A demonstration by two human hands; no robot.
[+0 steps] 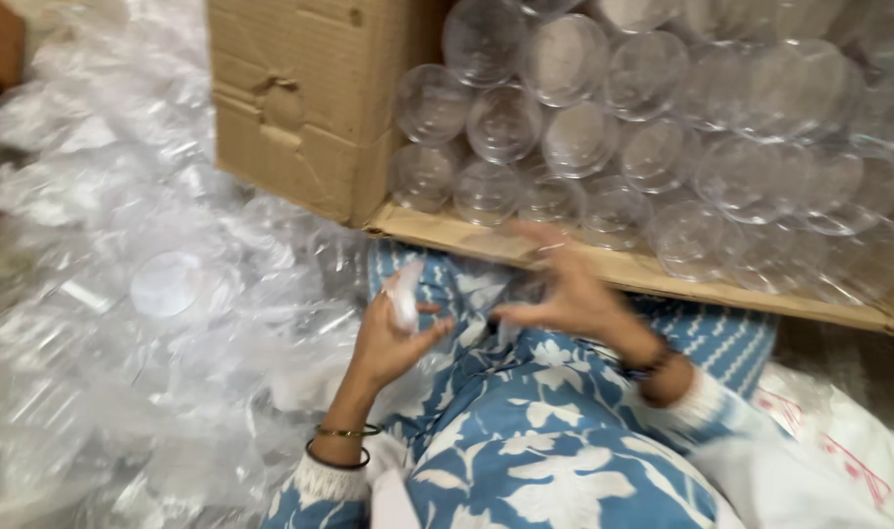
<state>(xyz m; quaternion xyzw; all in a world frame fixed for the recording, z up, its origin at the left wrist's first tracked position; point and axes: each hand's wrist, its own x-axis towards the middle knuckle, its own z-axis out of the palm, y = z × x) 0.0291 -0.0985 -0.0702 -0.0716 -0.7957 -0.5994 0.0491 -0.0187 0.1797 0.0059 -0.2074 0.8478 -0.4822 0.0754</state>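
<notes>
Pinching a small clear plastic piece (405, 294) upright, the left hand (393, 338) is facing the loosely spread, empty right hand (564, 294) just beside it.

A small clear plastic piece (405, 294), blurred, stands roughly upright above the blue floral-clad lap (525, 431).

Blue white-flowered sleeves with knit cuffs, thin bangles (341, 443), a dark wristband (651, 368).
</notes>
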